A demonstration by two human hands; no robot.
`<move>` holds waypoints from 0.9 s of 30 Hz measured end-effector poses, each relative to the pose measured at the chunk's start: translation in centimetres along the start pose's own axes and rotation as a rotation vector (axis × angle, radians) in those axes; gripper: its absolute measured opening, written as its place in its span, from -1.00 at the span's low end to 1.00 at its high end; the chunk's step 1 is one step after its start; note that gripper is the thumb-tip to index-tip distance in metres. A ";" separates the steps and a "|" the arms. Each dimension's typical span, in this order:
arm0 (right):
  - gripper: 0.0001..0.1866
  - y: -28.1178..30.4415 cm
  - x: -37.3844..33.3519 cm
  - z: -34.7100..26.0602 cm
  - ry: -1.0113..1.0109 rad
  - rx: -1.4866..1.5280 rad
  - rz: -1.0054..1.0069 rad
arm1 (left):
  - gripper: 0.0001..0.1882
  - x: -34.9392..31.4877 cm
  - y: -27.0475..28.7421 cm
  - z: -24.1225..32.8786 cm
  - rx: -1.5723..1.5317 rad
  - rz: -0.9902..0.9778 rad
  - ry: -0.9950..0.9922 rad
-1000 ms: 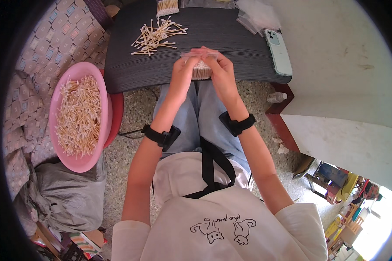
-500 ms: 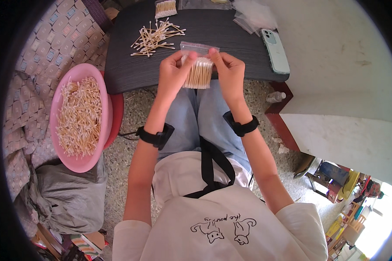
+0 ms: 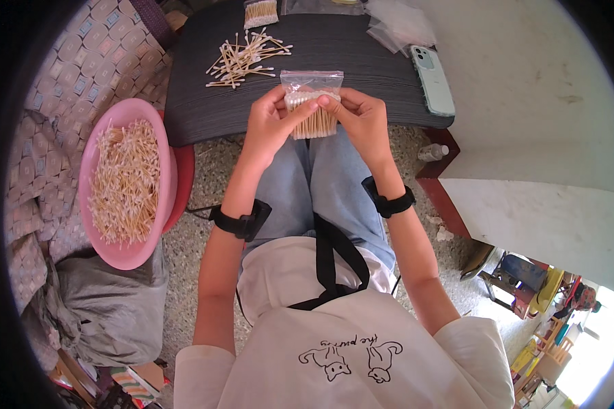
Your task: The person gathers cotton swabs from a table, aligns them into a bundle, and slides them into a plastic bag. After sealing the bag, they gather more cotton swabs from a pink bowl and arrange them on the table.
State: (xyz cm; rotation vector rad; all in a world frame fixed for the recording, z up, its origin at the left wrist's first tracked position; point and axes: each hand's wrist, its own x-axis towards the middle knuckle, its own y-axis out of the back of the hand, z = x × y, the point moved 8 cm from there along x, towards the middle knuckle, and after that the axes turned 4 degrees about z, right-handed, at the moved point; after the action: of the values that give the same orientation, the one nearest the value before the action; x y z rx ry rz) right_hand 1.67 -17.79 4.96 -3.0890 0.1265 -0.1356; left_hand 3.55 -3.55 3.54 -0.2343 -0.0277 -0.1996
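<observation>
Between my hands, over my lap at the table's near edge, is a small clear zip bag of cotton swabs [image 3: 314, 123]. The swabs stand side by side in it, and the clear top of the bag sticks up above them. My left hand [image 3: 271, 126] grips the bag's left side, thumb across the front. On the right side my right hand [image 3: 363, 123] grips it the same way, and the two thumb tips nearly meet. The fingers behind the bag are mostly hidden. Just beyond lies a loose pile of cotton swabs [image 3: 247, 58].
The dark table [image 3: 348, 48] also bears a filled swab bag [image 3: 260, 12], a stack of clear empty bags [image 3: 401, 26] and a pale green phone [image 3: 432, 80]. A pink basin [image 3: 165, 198] full of swabs stands at left. A small bottle [image 3: 432, 152] is near the right wall.
My thumbs have slid down from the bag's top edge onto the swabs and come closer together. The upper part of the bag now shows uncovered.
</observation>
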 end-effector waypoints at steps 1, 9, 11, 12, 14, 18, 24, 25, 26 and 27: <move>-0.73 0.2 0.1 0.0 0.030 0.020 0.009 | -0.65 0.0 -0.2 0.0 0.000 -0.002 -0.001; -0.76 0.8 1.9 0.9 0.168 -0.043 0.032 | -0.74 1.2 1.0 -0.5 0.139 0.114 -0.153; -0.78 0.4 1.6 1.0 0.107 0.077 0.031 | -0.72 1.1 1.6 -0.7 0.170 0.153 -0.177; -0.78 0.5 1.5 0.7 0.108 0.075 0.033 | -0.70 1.0 1.4 -0.2 0.197 0.186 -0.193; -0.82 1.2 1.4 0.2 0.117 0.192 0.102 | -0.67 0.6 0.7 0.6 0.126 0.159 -0.203; -0.84 0.9 1.1 -1.1 0.098 0.219 0.090 | -0.60 -0.1 0.1 1.5 -0.016 0.163 -0.157; -0.83 0.6 0.4 -1.8 0.128 0.224 0.159 | -0.68 -0.4 0.0 2.2 -0.153 0.210 -0.156; -0.83 0.7 0.4 -1.8 0.115 0.220 0.161 | -0.68 -0.5 -0.1 2.4 -0.154 0.210 -0.157; -0.83 0.8 0.3 -1.8 0.101 0.216 0.162 | -0.73 -0.6 -0.1 2.8 -0.116 0.218 -0.190; -0.83 1.0 0.2 -1.9 0.100 0.216 0.162 | -0.76 -0.8 -0.1 3.2 -0.077 0.228 -0.222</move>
State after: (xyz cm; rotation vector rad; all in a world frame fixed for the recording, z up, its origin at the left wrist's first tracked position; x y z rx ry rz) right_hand 1.59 -18.90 6.80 -2.8429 0.3406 -0.2775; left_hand 2.75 -2.72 6.62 -0.3333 -0.2134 0.0531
